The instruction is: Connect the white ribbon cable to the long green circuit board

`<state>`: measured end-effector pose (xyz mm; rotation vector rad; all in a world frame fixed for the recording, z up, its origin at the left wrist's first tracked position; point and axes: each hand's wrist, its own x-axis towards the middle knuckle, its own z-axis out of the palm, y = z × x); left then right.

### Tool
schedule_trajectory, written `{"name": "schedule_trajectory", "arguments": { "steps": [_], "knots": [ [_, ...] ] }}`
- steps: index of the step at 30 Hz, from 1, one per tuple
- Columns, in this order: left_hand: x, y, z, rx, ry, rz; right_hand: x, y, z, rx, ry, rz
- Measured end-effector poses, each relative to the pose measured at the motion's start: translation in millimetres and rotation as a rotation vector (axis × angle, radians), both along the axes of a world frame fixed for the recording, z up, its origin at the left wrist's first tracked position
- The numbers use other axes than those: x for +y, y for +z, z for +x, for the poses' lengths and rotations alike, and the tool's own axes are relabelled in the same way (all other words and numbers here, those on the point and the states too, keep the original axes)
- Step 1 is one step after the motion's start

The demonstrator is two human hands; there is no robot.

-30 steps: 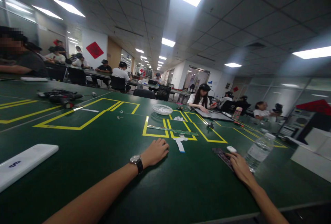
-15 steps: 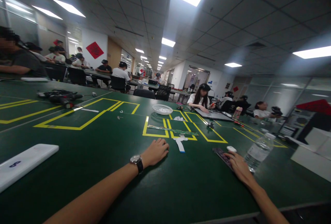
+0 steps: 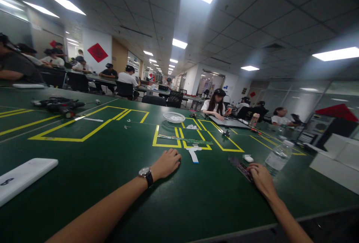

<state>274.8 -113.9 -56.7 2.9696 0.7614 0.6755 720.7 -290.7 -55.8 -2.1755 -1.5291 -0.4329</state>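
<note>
My left hand (image 3: 167,163), with a watch (image 3: 146,175) on its wrist, rests palm down on the green table, fingers loosely bent and holding nothing. Just beyond it lie a long thin green circuit board (image 3: 185,140) and a white flat ribbon cable (image 3: 193,155) with a blue end. On the right, the fingers of my right hand (image 3: 261,177) are closed around the near end of a dark, flat phone (image 3: 244,170); its far end is blurred. Close by are a small white case (image 3: 248,158) and a clear water bottle (image 3: 279,158).
Yellow tape (image 3: 84,138) marks rectangles on the table (image 3: 196,198). A white basket (image 3: 174,117) stands beyond the board. At left lie a white slab (image 3: 25,177) and a power drill (image 3: 66,110). White boxes (image 3: 336,164) stand right. A co-worker (image 3: 217,104) sits across.
My right hand, which lay over the phone with fingers extended, now has its fingers curled at the phone's near end. The left hand stays put. The view has shifted slightly.
</note>
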Motion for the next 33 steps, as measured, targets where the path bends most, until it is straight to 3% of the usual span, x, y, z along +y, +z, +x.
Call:
{"name": "schedule_trajectory", "arguments": {
  "steps": [10, 20, 26, 33],
  "knots": [
    [-1, 1.6, -1, 0.005, -0.001, -0.009, 0, -3.0, 2, 0.033, 0.012, 0.019],
    [-1, 0.7, 0, 0.000, -0.006, 0.009, -8, -1.7, 5, 0.152, -0.179, 0.159],
    [-1, 1.4, 0, 0.023, 0.000, -0.006, -10, -2.5, 8, 0.182, -0.187, 0.174],
    [1, 0.3, 0, 0.017, -0.013, -0.014, -17, 5.2, -2, 0.200, -0.292, 0.153]
  ]
}}
